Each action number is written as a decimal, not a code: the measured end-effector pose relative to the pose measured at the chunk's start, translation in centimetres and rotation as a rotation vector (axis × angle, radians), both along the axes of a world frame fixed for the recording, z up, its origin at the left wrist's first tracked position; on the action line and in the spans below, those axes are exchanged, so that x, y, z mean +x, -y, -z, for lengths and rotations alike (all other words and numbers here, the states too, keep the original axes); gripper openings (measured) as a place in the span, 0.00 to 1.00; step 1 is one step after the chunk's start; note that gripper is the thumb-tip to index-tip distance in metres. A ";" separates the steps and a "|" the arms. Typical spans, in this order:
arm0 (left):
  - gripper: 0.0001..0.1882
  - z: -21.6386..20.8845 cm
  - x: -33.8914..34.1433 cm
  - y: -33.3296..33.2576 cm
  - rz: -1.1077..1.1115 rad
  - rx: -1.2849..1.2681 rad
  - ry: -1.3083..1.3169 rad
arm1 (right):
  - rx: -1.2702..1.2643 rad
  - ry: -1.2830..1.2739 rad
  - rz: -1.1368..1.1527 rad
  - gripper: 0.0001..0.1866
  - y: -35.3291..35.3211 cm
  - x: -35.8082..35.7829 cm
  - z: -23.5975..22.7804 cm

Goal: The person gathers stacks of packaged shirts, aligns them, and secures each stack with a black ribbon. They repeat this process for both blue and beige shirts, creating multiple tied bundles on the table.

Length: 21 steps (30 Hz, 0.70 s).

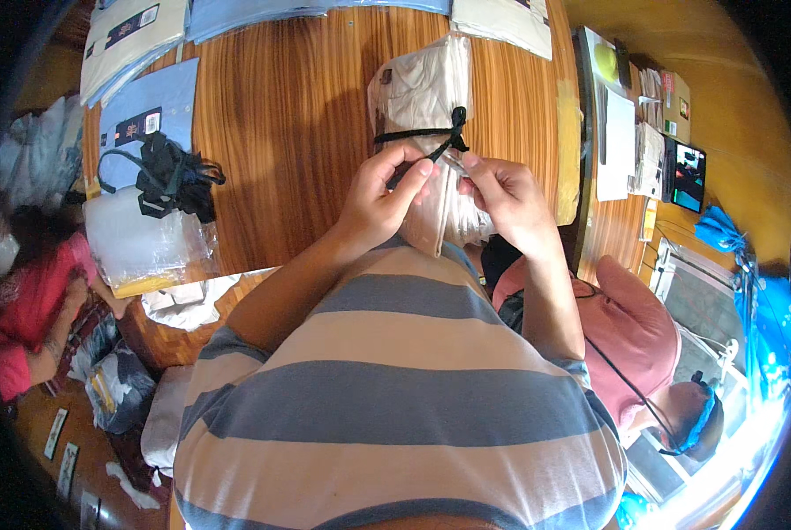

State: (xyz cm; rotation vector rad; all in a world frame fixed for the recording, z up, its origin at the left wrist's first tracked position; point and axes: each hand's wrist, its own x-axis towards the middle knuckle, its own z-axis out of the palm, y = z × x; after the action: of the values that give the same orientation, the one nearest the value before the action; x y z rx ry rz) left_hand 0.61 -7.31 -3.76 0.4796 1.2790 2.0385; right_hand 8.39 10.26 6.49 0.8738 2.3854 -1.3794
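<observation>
A beige folded garment in a clear plastic bag point(422, 97) lies on the wooden table point(289, 132) in front of me. A black ribbon point(431, 134) runs across it and is knotted near its right edge. My left hand point(382, 194) pinches one black ribbon end between thumb and fingers at the pack's near end. My right hand point(506, 199) sits just right of it, its fingertips on the bag's edge beside the knot.
A pile of black ribbons point(170, 177) lies on clear bags point(143, 243) at the left. Blue and cream packed shirts point(139, 97) line the far edge. A person in red point(33, 300) sits at the left; another in a pink cap point(629, 336) sits at the right.
</observation>
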 end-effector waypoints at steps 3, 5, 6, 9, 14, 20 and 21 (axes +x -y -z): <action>0.08 0.2 0.0 0.3 -0.013 0.054 -0.012 | 0.094 0.033 -0.020 0.28 0.7 -0.5 0.1; 0.10 0.3 -0.1 0.5 0.015 0.033 -0.049 | 0.067 0.015 0.008 0.28 1.0 -0.4 0.6; 0.10 0.3 -0.3 0.6 0.024 0.019 -0.071 | 0.021 -0.011 0.026 0.27 1.0 -0.3 1.1; 0.10 0.4 -0.6 0.7 0.043 0.033 -0.081 | -0.109 -0.049 0.073 0.25 1.2 -0.4 1.3; 0.09 0.6 -1.0 0.9 0.038 0.009 -0.132 | -0.192 -0.031 0.119 0.21 1.8 -0.8 1.2; 0.09 0.9 -1.0 0.7 0.015 0.005 -0.225 | -0.293 -0.071 0.200 0.19 2.2 -0.6 1.9; 0.09 1.0 -0.8 0.7 0.001 -0.001 -0.256 | -0.299 -0.071 0.199 0.19 2.2 -0.5 2.1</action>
State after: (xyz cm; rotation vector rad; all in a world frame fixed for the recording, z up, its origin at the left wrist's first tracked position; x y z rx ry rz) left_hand -0.23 -7.97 -4.73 0.7601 1.4266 2.0235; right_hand 7.89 8.09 4.39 1.0120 2.1067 -1.8123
